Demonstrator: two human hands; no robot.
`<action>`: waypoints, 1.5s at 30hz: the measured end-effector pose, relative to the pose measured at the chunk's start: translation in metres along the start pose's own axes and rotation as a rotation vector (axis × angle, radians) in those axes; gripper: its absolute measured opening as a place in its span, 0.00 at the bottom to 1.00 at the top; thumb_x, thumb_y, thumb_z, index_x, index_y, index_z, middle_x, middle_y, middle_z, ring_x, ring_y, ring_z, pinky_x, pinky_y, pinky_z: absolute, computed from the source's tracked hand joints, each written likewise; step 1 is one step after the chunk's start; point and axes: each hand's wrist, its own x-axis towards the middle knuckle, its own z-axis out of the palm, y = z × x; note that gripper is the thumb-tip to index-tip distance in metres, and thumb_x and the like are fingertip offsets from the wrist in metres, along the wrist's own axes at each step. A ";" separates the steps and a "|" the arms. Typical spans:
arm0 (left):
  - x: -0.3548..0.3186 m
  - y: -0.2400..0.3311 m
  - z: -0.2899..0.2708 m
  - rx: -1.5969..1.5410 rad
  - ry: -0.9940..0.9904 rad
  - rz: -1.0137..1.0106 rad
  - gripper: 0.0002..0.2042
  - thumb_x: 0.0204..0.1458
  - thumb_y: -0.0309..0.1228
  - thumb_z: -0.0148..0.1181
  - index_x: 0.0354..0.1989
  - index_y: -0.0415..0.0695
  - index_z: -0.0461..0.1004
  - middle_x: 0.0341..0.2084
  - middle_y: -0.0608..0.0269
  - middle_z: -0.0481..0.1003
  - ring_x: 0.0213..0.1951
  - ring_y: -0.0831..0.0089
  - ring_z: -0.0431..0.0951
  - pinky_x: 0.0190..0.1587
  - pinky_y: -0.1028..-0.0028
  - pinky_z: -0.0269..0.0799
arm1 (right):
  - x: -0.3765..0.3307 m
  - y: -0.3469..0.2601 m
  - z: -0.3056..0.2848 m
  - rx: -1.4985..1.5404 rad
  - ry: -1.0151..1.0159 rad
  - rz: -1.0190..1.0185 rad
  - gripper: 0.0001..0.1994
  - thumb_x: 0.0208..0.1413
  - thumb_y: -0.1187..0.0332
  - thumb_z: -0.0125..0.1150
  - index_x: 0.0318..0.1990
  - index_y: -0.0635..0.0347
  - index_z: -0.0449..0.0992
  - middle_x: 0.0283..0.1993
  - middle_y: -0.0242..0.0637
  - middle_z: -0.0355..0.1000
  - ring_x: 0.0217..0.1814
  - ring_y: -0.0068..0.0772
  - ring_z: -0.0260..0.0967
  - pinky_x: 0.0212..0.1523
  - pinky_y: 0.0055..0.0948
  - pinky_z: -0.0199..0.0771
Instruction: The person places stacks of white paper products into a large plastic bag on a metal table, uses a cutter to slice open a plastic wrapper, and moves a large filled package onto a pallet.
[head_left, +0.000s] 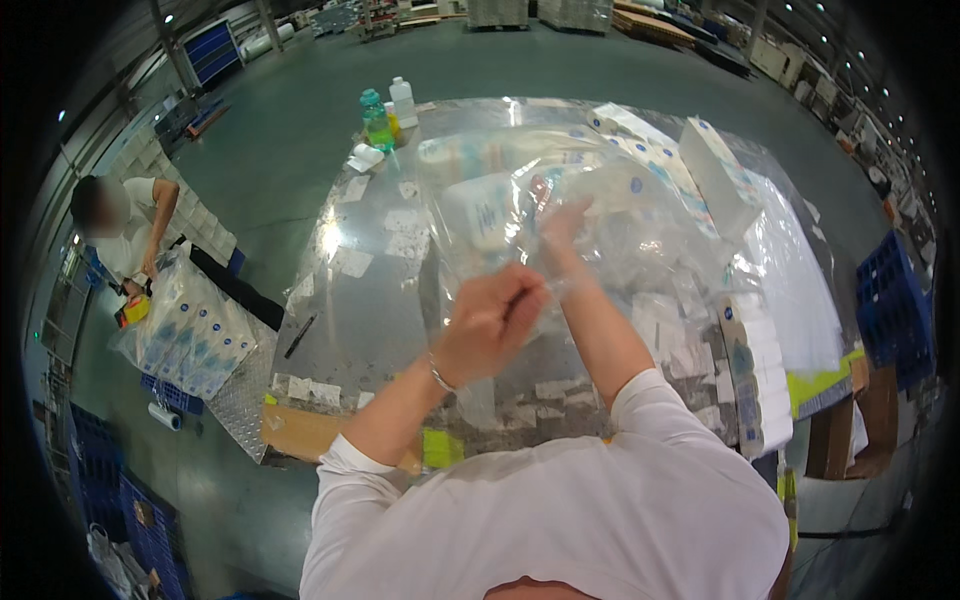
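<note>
Head view: your left hand [495,322] is in front of your chest over the table [365,310], fingers curled in beside the near edge of a clear plastic bag [640,243] — whether they clamp the film, you can't tell through the blur. A bracelet [438,374] circles that wrist. Your right hand [565,220] reaches farther forward at the bag, its fingers spread apart; whether it lies inside or outside the film is unclear. The bag lies across the middle of the table, with white packs [480,212] showing under the glossy plastic just ahead of your hands.

To your right, a row of white packs [757,375] lies along the table, near a pile of clear sheets [797,285]. A green bottle [377,128] and a white bottle [402,102] stand at the far left corner; a pen [299,337] lies by the left edge. Off to your left — apart from your table's middle — a co-worker [125,230] handles a wrapped bundle [195,325].
</note>
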 end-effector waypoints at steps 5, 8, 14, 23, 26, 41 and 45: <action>-0.009 -0.010 0.000 -0.172 -0.006 0.021 0.02 0.49 0.23 0.51 0.27 0.39 0.66 0.14 0.62 0.64 0.16 0.75 0.62 0.20 0.78 0.59 | 0.054 0.014 0.045 -0.221 -0.360 -0.584 0.26 0.44 0.57 0.54 0.49 0.64 0.66 0.41 0.49 0.68 0.43 0.45 0.67 0.45 0.36 0.65; -0.022 -0.018 0.006 -0.285 -0.048 0.011 0.02 0.49 0.23 0.51 0.27 0.40 0.66 0.15 0.63 0.64 0.16 0.76 0.62 0.20 0.79 0.58 | 0.064 -0.004 0.049 -0.381 -0.317 -0.545 0.21 0.38 0.62 0.54 0.42 0.62 0.72 0.39 0.51 0.68 0.41 0.49 0.67 0.43 0.37 0.67; -0.048 -0.035 0.041 -0.534 -0.163 -0.317 0.04 0.52 0.25 0.49 0.28 0.39 0.67 0.15 0.65 0.64 0.17 0.79 0.61 0.20 0.80 0.58 | 0.078 0.011 0.064 -0.451 -0.688 -0.926 0.17 0.40 0.67 0.52 0.42 0.57 0.73 0.41 0.47 0.68 0.46 0.46 0.64 0.47 0.36 0.65; -0.043 -0.060 0.058 -0.131 -0.165 -0.427 0.05 0.52 0.29 0.49 0.29 0.40 0.67 0.14 0.60 0.65 0.16 0.73 0.64 0.22 0.76 0.61 | 0.040 -0.008 -0.007 -0.115 -0.619 -0.345 0.25 0.40 0.70 0.52 0.52 0.58 0.64 0.50 0.49 0.63 0.53 0.48 0.59 0.53 0.35 0.59; -0.068 -0.093 0.077 0.068 -0.311 -0.445 0.06 0.53 0.32 0.48 0.30 0.42 0.68 0.16 0.56 0.68 0.18 0.63 0.68 0.23 0.71 0.64 | 0.048 0.110 -0.081 -0.300 -0.443 -0.284 0.28 0.40 0.67 0.54 0.54 0.60 0.60 0.55 0.52 0.58 0.57 0.47 0.57 0.55 0.33 0.57; -0.065 -0.151 0.164 0.460 -1.400 -0.327 0.19 0.47 0.41 0.55 0.43 0.42 0.67 0.33 0.50 0.73 0.37 0.54 0.73 0.39 0.63 0.67 | 0.005 0.176 -0.598 -0.993 0.516 0.169 0.20 0.47 0.56 0.49 0.44 0.60 0.71 0.37 0.50 0.70 0.42 0.46 0.67 0.42 0.37 0.67; -0.011 -0.078 0.269 0.046 -1.248 -0.320 0.16 0.50 0.34 0.53 0.45 0.39 0.65 0.32 0.54 0.72 0.36 0.66 0.73 0.39 0.71 0.68 | 0.015 0.190 -0.595 -1.251 0.133 0.334 0.35 0.45 0.37 0.44 0.52 0.57 0.65 0.41 0.46 0.70 0.46 0.43 0.67 0.45 0.37 0.66</action>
